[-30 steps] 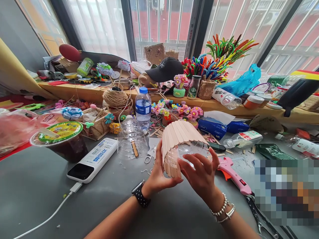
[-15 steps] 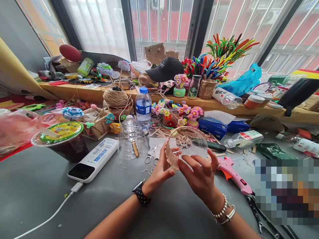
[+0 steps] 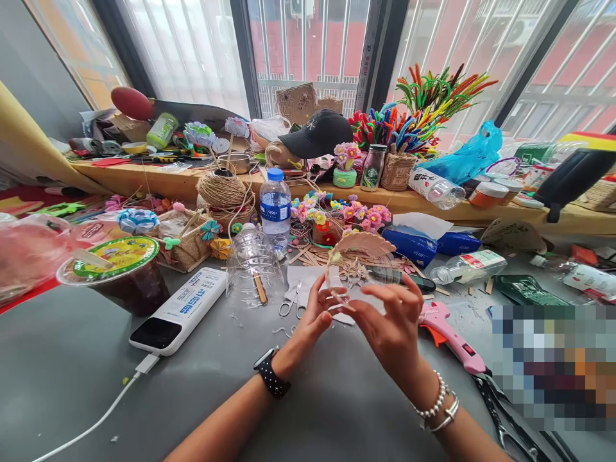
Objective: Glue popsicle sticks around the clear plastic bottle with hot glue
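Both my hands hold a cut clear plastic bottle base clad in pale wooden craft sticks (image 3: 359, 247) above the grey table (image 3: 72, 378). It is tipped so its open mouth faces me and the sticks show along its far top edge. My left hand (image 3: 312, 317) grips the left rim with thumb and fingers. My right hand (image 3: 392, 324) holds the right side, fingers curled round the clear wall. A black watch is on my left wrist and bead bracelets on my right.
A pink glue gun (image 3: 445, 333) lies right of my hands, scissors (image 3: 289, 307) and loose sticks just behind. A cut bottle top (image 3: 253, 266), a water bottle (image 3: 275, 205), a power bank (image 3: 180, 311), a lidded bowl (image 3: 113, 263), twine, flower crafts and pipe cleaners crowd the back.
The stick-clad bottle base has been rotated forward: a second ago its stick side faced me, now its open clear mouth does. My hands shifted round its rim.
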A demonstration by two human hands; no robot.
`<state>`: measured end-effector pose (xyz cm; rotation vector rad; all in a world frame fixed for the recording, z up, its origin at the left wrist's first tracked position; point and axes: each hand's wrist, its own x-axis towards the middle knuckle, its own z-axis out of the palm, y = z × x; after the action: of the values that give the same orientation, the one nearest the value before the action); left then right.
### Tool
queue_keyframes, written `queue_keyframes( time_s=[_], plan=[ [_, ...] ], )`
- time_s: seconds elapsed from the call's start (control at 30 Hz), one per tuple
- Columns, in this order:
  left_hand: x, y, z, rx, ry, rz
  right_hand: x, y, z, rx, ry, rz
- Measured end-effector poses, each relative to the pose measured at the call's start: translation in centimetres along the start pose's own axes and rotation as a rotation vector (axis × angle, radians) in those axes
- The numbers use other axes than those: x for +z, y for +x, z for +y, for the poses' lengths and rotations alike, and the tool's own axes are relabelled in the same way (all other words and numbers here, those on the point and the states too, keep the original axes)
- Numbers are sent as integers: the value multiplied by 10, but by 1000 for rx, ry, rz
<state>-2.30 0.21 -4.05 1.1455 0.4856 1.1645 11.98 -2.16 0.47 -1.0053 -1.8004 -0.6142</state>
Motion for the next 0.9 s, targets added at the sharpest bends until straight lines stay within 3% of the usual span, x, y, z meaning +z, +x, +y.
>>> queue_keyframes(
  time_s=[0.23, 0.33, 0.57, 0.9],
  plan=[
    [-2, 4, -5, -19, 108, 79, -4, 10, 24, 705, 439, -92],
    [-3, 3, -3, -56, 101, 67, 0, 8, 26, 890, 690, -125],
    [0, 7, 2, -46, 32, 81, 5, 7, 13, 1035, 986, -195],
    [9, 2, 14, -63, 75, 115, 5, 7, 9, 1039, 1016, -221]
  ],
)
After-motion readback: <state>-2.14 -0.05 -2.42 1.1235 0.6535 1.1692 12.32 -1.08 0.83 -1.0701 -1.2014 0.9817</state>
